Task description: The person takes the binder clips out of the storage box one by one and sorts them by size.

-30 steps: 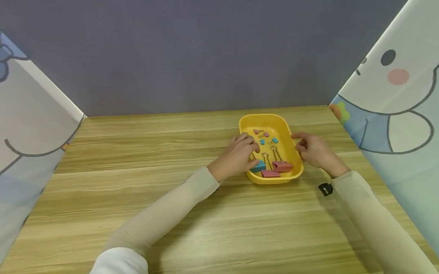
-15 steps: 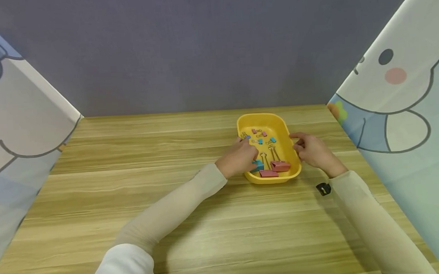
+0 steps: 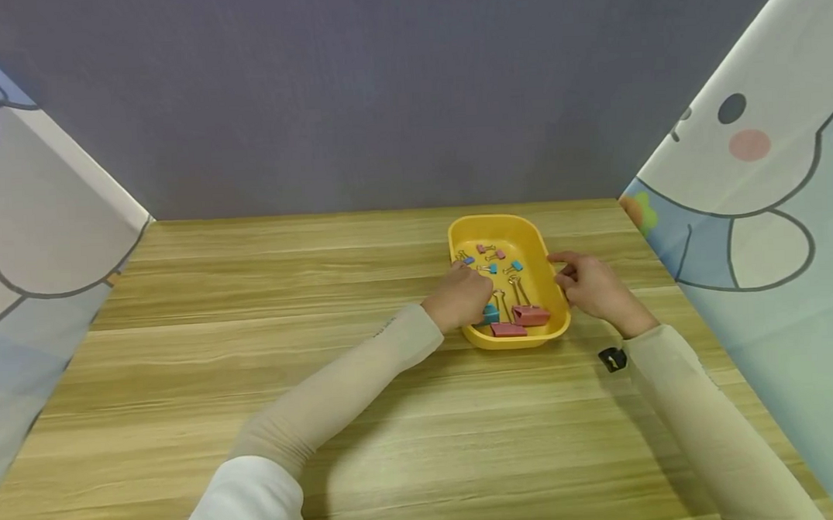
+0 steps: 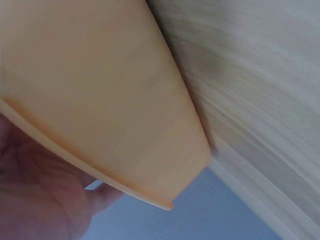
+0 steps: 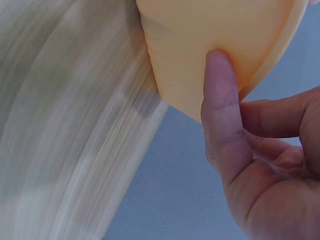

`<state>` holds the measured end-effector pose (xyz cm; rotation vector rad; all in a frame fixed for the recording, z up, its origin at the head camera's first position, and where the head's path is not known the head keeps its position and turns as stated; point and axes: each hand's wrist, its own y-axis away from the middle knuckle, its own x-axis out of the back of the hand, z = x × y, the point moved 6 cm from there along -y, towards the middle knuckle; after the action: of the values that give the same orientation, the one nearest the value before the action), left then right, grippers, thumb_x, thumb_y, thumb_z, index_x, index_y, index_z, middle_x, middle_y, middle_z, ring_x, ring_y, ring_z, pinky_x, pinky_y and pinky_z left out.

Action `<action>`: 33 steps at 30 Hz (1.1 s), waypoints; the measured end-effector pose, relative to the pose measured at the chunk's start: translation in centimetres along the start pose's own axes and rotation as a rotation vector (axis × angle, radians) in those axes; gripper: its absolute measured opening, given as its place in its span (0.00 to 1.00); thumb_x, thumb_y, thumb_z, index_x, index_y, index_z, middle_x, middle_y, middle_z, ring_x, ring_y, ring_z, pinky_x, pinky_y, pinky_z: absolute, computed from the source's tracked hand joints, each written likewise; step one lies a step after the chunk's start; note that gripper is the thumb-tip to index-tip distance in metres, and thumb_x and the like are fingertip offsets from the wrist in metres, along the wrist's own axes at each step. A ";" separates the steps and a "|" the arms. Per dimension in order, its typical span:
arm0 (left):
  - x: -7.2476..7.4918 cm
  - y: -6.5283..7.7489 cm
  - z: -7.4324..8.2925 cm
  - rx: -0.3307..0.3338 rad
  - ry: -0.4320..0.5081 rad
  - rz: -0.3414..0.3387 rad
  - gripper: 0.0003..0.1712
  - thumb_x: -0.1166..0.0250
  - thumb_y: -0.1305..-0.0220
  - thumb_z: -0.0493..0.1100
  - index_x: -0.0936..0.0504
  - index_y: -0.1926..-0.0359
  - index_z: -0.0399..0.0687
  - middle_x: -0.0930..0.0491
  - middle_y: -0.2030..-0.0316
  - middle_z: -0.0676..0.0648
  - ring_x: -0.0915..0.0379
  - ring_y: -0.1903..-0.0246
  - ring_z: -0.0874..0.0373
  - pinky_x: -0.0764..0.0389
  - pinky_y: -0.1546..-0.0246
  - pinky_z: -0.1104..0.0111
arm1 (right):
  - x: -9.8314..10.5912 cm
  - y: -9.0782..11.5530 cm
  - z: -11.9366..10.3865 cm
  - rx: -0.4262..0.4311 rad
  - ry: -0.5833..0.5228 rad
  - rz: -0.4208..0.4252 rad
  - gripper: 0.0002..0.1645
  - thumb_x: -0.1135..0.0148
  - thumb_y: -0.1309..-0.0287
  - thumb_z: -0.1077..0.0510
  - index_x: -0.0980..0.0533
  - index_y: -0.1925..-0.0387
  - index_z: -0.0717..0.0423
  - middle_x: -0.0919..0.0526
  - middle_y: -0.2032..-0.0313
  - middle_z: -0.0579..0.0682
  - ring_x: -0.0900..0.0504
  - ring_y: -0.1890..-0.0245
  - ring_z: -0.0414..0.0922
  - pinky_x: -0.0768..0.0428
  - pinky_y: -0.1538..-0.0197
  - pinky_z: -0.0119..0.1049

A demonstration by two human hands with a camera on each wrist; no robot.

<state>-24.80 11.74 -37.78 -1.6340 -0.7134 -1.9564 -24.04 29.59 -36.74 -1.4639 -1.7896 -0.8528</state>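
Note:
A yellow plastic tray [image 3: 514, 343] holds several binder clips. My left hand [image 3: 460, 295] reaches over its left rim, knuckles up and fingers bent down inside, next to a large blue binder clip [image 3: 490, 315]. Those fingertips are hidden in the head view; in the left wrist view the tray wall [image 4: 100, 100] covers much of the hand [image 4: 40, 195]. I cannot tell whether they hold a clip. At the tray's right side my right hand [image 3: 594, 287] pinches the rim, its thumb [image 5: 220, 85] flat on the outer wall.
Two large pink binder clips [image 3: 531, 315] lie at the tray's near end. Small pink clips [image 3: 494, 254] and small blue clips [image 3: 512, 267] lie farther back. A grey wall [image 3: 381, 98] stands behind the wooden table [image 3: 285, 281], with cartoon-printed panels [image 3: 791, 197] on both sides.
My left hand has moved slightly right, its fingers curling down out of sight in the tray. A small purple-blue clip has come into fuller view behind it. The right hand stays at the rim.

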 end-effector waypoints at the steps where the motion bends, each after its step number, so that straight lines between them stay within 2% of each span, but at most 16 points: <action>1: 0.0 0.0 0.0 -0.003 0.005 0.002 0.18 0.30 0.44 0.41 0.27 0.86 0.52 0.32 0.88 0.55 0.40 0.81 0.60 0.42 0.63 0.66 | 0.0 0.0 0.0 -0.002 -0.001 -0.003 0.24 0.52 0.35 0.69 0.36 0.38 0.69 0.22 0.62 0.64 0.22 0.76 0.49 0.23 0.75 0.37; 4: 0.1 0.1 0.0 -0.007 0.030 0.006 0.20 0.32 0.44 0.38 0.30 0.87 0.52 0.36 0.90 0.55 0.43 0.82 0.60 0.44 0.63 0.65 | -0.1 0.0 -0.1 -0.004 -0.006 -0.008 0.24 0.53 0.35 0.69 0.36 0.38 0.69 0.22 0.62 0.64 0.22 0.76 0.49 0.22 0.75 0.37; 7: 0.1 0.0 -0.1 -0.010 0.056 -0.002 0.22 0.32 0.45 0.37 0.34 0.88 0.51 0.40 0.90 0.55 0.46 0.83 0.60 0.43 0.57 0.64 | -0.1 0.0 -0.1 -0.001 -0.009 -0.006 0.24 0.52 0.36 0.69 0.36 0.38 0.69 0.22 0.63 0.64 0.22 0.76 0.50 0.22 0.75 0.37; 9: 0.0 -0.1 -0.2 -0.005 0.081 -0.006 0.20 0.30 0.46 0.37 0.31 0.86 0.52 0.37 0.89 0.56 0.42 0.82 0.62 0.42 0.47 0.62 | -0.1 0.0 -0.1 0.000 -0.011 -0.006 0.24 0.52 0.36 0.69 0.36 0.39 0.70 0.22 0.63 0.64 0.21 0.76 0.50 0.23 0.75 0.37; 11: -0.2 -0.3 -0.4 -0.002 0.106 -0.003 0.15 0.29 0.48 0.38 0.26 0.82 0.53 0.32 0.86 0.58 0.35 0.78 0.63 0.46 0.38 0.58 | -0.1 0.0 0.0 -0.001 -0.009 -0.007 0.24 0.53 0.36 0.69 0.36 0.38 0.70 0.22 0.62 0.64 0.21 0.76 0.51 0.23 0.75 0.38; 14: -0.2 -0.4 -0.6 -0.004 0.148 0.019 0.07 0.28 0.48 0.38 0.19 0.74 0.53 0.23 0.77 0.60 0.28 0.68 0.64 0.51 0.34 0.54 | -0.2 0.0 0.0 -0.002 -0.007 -0.007 0.24 0.53 0.36 0.69 0.36 0.38 0.70 0.22 0.62 0.64 0.22 0.76 0.50 0.23 0.75 0.38; 16: -0.1 -0.4 -0.7 -0.009 0.165 0.039 0.05 0.28 0.47 0.39 0.16 0.70 0.51 0.21 0.72 0.59 0.26 0.63 0.62 0.49 0.35 0.56 | -0.2 0.0 0.0 0.001 -0.004 -0.005 0.24 0.53 0.36 0.69 0.36 0.38 0.69 0.22 0.63 0.63 0.22 0.76 0.50 0.23 0.75 0.38; 20: 0.1 -0.4 -0.8 -0.018 0.194 0.075 0.08 0.27 0.47 0.42 0.15 0.64 0.49 0.18 0.64 0.56 0.27 0.60 0.60 0.39 0.42 0.63 | -0.1 0.0 -0.1 0.009 -0.005 0.003 0.24 0.52 0.36 0.69 0.35 0.39 0.69 0.22 0.63 0.64 0.22 0.77 0.48 0.23 0.76 0.37; 23: 0.3 -0.4 -0.8 -0.036 0.237 0.084 0.08 0.28 0.46 0.43 0.14 0.64 0.50 0.19 0.66 0.57 0.29 0.65 0.60 0.31 0.54 0.68 | -0.1 0.0 -0.1 0.013 -0.008 0.003 0.24 0.52 0.36 0.69 0.35 0.39 0.70 0.22 0.63 0.64 0.22 0.77 0.48 0.23 0.76 0.37; 27: 0.7 -0.4 -0.9 -0.059 0.286 0.088 0.06 0.29 0.45 0.43 0.15 0.65 0.49 0.22 0.69 0.57 0.31 0.70 0.61 0.29 0.68 0.73 | -0.2 0.0 -0.1 0.014 -0.011 0.003 0.24 0.53 0.36 0.69 0.35 0.39 0.70 0.22 0.63 0.64 0.22 0.77 0.48 0.23 0.76 0.37; 33: 1.5 -0.2 -1.2 -0.082 0.296 0.142 0.08 0.29 0.44 0.44 0.14 0.64 0.47 0.21 0.67 0.55 0.29 0.69 0.64 0.28 0.66 0.76 | -0.2 0.0 -0.2 0.015 -0.014 0.006 0.24 0.52 0.37 0.70 0.35 0.39 0.71 0.22 0.63 0.65 0.22 0.77 0.47 0.22 0.75 0.36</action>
<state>-26.06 10.99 -36.49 -1.3570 -0.3971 -2.0859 -24.00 29.35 -36.78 -1.4683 -1.7969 -0.8265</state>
